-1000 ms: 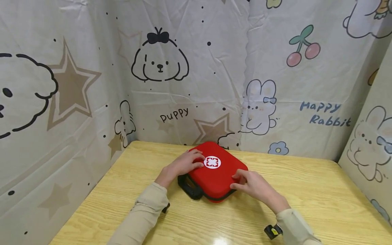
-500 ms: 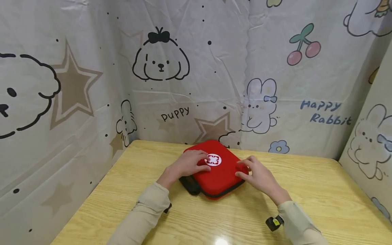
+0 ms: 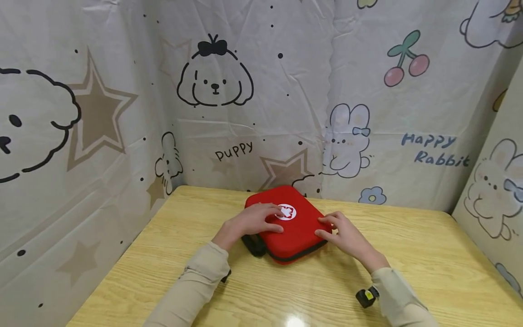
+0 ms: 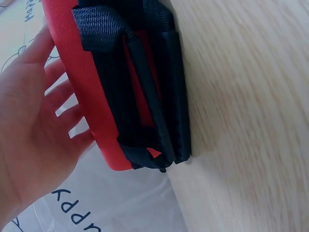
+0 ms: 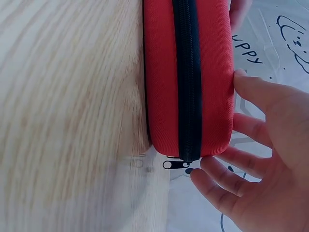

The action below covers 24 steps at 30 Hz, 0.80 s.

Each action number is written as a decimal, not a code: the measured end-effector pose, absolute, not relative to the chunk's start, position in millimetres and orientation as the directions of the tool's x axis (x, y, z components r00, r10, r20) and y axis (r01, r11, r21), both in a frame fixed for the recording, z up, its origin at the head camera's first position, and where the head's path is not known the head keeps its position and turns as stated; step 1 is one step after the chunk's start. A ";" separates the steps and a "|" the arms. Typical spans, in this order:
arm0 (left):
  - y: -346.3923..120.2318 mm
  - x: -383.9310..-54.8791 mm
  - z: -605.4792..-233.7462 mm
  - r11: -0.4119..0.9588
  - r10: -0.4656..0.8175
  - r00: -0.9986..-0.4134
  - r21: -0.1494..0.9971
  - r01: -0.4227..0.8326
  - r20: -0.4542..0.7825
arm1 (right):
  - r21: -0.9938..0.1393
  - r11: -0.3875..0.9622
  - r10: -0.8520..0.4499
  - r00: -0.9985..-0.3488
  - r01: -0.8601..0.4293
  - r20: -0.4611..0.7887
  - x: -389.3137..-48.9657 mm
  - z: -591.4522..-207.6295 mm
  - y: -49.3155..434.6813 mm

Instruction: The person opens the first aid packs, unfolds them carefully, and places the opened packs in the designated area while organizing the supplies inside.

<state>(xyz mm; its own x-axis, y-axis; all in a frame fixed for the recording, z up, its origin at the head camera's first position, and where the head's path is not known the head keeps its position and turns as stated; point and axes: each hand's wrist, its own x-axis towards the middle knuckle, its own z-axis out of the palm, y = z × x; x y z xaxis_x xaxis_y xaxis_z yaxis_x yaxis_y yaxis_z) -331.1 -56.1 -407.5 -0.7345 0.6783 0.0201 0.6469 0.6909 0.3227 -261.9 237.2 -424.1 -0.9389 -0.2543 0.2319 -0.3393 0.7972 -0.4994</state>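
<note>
A red zippered first-aid case [image 3: 292, 236] lies flat on the wooden table, a white round emblem [image 3: 288, 211] on its lid. My left hand [image 3: 253, 220] rests over the lid's left side, its fingertips overlapping the emblem. Below that hand, a black handle [image 4: 149, 92] runs along the case's side. At the right corner, my right hand [image 3: 345, 234] touches the case with loosely bent fingers. In the right wrist view its thumb meets the lid's edge and the other fingers spread round the corner. A zipper pull [image 5: 177, 165] hangs there, at the end of the closed black zipper [image 5: 188, 87].
Pale wood tabletop [image 3: 408, 254] surrounds the case on all sides. Behind it hangs a printed cloth backdrop [image 3: 261, 118] with cartoon animals, also covering the left and right sides. A small black device [image 3: 366, 297] is strapped under the right wrist.
The case has turned slightly on the table under the hands. My right hand has shifted farther back along its right corner, and my left hand has slid a little right over the lid.
</note>
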 end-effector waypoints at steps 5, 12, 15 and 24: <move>-56.7 -334.2 -409.1 0.681 0.689 -0.725 0.336 0.650 0.007 | -0.505 0.803 -0.240 -0.948 -0.316 0.211 -258.1 -422.9 236.8; -58.6 -335.7 -405.8 0.661 0.699 -0.715 0.367 0.654 0.016 | -0.519 0.803 -0.223 -0.955 -0.294 0.196 -254.2 -421.1 236.9; -59.6 -337.4 -405.8 0.665 0.693 -0.721 0.383 0.641 0.005 | -0.519 0.802 -0.223 -0.955 -0.294 0.196 -253.8 -419.9 237.1; -62.2 -342.6 -410.4 0.657 0.686 -0.727 0.425 0.623 0.005 | -0.514 0.802 -0.234 -0.951 -0.305 0.200 -251.5 -418.3 236.3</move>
